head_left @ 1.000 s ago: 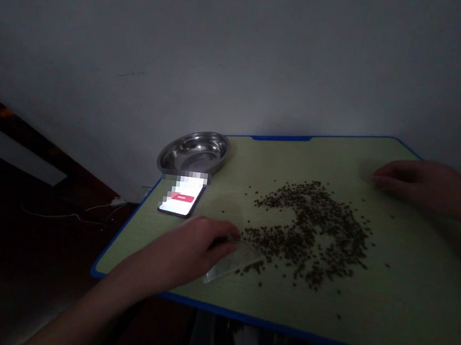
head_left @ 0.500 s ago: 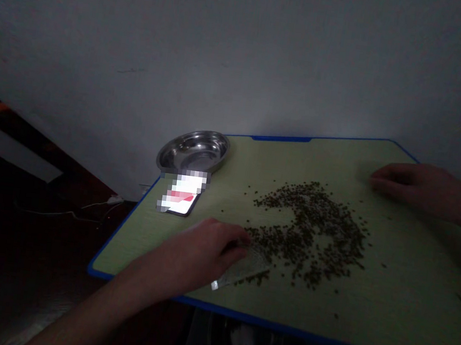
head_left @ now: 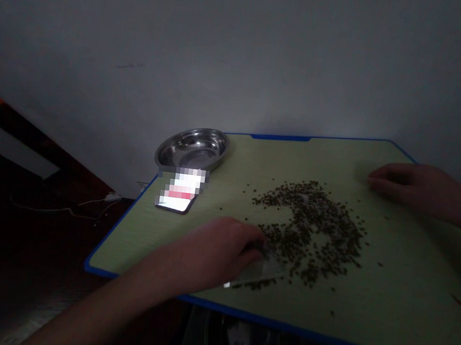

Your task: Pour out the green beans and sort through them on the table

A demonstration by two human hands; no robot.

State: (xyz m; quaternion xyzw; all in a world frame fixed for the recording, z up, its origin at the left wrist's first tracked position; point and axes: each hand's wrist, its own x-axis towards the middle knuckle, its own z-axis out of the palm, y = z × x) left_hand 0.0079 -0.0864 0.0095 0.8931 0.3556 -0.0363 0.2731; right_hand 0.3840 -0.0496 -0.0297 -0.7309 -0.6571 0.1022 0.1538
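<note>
Holding with the left hand [head_left: 225,250] a clear flat piece [head_left: 259,272], pinched between thumb and fingers, at the near-left edge of scattered dark grains [head_left: 303,226] on the green board [head_left: 407,306]; having the right hand [head_left: 413,186], with fingers curled, right of the grains (impossible to tell if closed on something); having also, farther left, a lit phone [head_left: 179,197] before a metal bowl [head_left: 173,147].
</note>
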